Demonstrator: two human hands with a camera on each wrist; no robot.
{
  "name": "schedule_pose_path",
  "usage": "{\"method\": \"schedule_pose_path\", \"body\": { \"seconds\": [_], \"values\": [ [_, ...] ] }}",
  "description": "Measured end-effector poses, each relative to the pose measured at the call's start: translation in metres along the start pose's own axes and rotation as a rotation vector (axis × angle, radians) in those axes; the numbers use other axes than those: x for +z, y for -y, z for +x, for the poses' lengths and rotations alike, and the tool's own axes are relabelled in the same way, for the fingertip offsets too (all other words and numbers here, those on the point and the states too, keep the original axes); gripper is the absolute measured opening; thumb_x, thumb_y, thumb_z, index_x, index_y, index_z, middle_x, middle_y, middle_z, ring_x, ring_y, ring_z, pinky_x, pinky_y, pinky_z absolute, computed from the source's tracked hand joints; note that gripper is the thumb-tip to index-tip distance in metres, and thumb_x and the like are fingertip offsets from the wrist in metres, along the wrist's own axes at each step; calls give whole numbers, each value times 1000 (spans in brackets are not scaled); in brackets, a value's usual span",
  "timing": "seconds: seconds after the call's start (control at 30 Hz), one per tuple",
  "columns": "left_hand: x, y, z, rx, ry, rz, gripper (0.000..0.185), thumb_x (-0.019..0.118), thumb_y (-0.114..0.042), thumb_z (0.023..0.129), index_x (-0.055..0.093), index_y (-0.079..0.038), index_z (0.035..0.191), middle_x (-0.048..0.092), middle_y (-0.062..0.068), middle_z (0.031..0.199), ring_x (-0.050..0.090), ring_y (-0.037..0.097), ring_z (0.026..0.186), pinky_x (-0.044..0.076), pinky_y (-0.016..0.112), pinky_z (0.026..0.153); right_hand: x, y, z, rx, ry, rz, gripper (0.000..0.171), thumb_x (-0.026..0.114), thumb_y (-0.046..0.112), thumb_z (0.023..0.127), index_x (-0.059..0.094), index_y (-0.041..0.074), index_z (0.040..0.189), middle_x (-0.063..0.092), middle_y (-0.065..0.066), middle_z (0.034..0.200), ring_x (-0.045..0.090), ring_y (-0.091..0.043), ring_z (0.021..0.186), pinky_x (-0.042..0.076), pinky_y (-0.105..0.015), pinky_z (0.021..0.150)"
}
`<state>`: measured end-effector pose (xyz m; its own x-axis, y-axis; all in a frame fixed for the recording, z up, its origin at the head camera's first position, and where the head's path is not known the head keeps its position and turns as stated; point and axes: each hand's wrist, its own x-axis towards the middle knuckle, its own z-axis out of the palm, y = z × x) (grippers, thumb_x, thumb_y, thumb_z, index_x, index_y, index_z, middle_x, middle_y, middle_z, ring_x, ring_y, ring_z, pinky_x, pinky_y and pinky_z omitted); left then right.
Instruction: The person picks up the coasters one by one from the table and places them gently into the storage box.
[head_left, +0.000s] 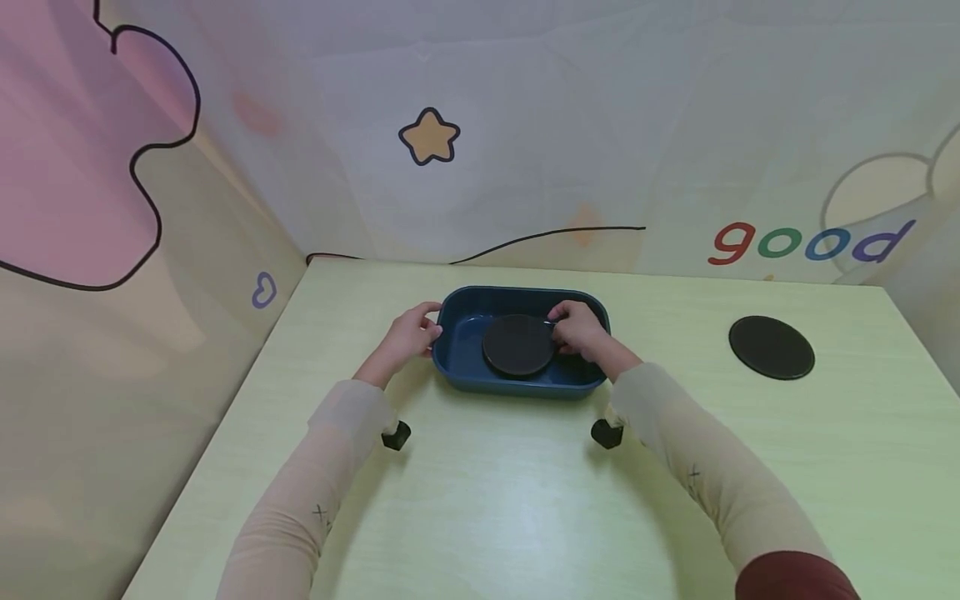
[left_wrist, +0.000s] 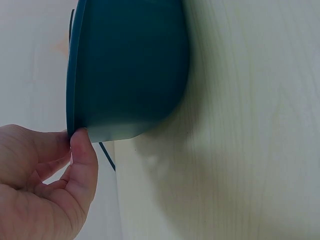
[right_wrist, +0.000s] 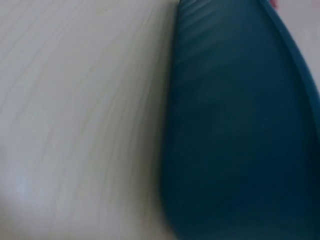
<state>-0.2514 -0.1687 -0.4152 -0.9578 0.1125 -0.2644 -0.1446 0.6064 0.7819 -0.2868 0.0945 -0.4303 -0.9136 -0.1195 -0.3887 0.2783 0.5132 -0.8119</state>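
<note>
The blue tray (head_left: 525, 385) sits on the pale green table (head_left: 480, 500), straight ahead of the person and centred between the two forearms, with its long axis running left to right across the body. A black disc (head_left: 517, 344) lies inside the tray, a little right of the tray's middle and apparently tilted, its near edge toward the tray's front wall. The right hand (head_left: 581, 329) reaches over the tray's right end and its curled fingers grasp the right edge of that disc; it is the hand nearer to the disc, in contact with it. The right wrist view shows only the tray's outer wall and the table, blurred, so the finger detail comes from the head view alone. The left hand (head_left: 411, 333) is at the tray's left short end; in the left wrist view the left thumb (left_wrist: 84, 150) presses against the tray's rim (left_wrist: 75, 75) with the other fingers curled behind, pinching the rim. From the left hand the disc lies to the right, across the tray's interior, not touched. A second black disc (head_left: 771, 347) lies flat on the table well to the right of the tray, apart from both hands and nearer the right arm.
</note>
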Motion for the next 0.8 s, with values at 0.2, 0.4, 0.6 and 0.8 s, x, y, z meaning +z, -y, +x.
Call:
{"method": "schedule_pose_path", "body": {
  "seconds": [0.2, 0.4, 0.6, 0.8],
  "values": [
    [0, -2, 0, -5, -3, -8, 43, 45, -9, 92, 35, -11, 134, 49, 12, 94, 52, 17, 70, 53, 25, 62, -21, 13, -9, -163, -32, -124, 33, 45, -6, 80, 47, -2, 113, 44, -12, 90, 44, -14, 55, 47, -26, 53],
    [-1, -1, -1, 6, -6, -12, 43, 45, -8, 91, 35, -10, 133, 49, 11, 92, 52, 16, 68, 53, 25, 61, -58, 14, -14, -274, -66, -213, 27, 48, 1, 84, 47, -3, 111, 48, -13, 88, 47, -19, 65, 43, -24, 54],
    [0, -1, -1, 3, -4, -9, 43, 45, -8, 92, 35, -11, 133, 50, 11, 92, 52, 16, 70, 53, 25, 61, -91, -10, -13, -275, -90, -225, 26, 46, 3, 85, 46, -4, 110, 49, -9, 80, 47, -23, 72, 42, -25, 56],
    [0, -2, -1, 3, -1, -12, 43, 45, -8, 91, 35, -11, 133, 49, 11, 92, 52, 17, 70, 53, 25, 62, -119, -35, -19, -259, -138, -241, 27, 47, 6, 87, 45, -5, 111, 48, -10, 84, 45, -24, 73, 41, -24, 56]
  ]
}}
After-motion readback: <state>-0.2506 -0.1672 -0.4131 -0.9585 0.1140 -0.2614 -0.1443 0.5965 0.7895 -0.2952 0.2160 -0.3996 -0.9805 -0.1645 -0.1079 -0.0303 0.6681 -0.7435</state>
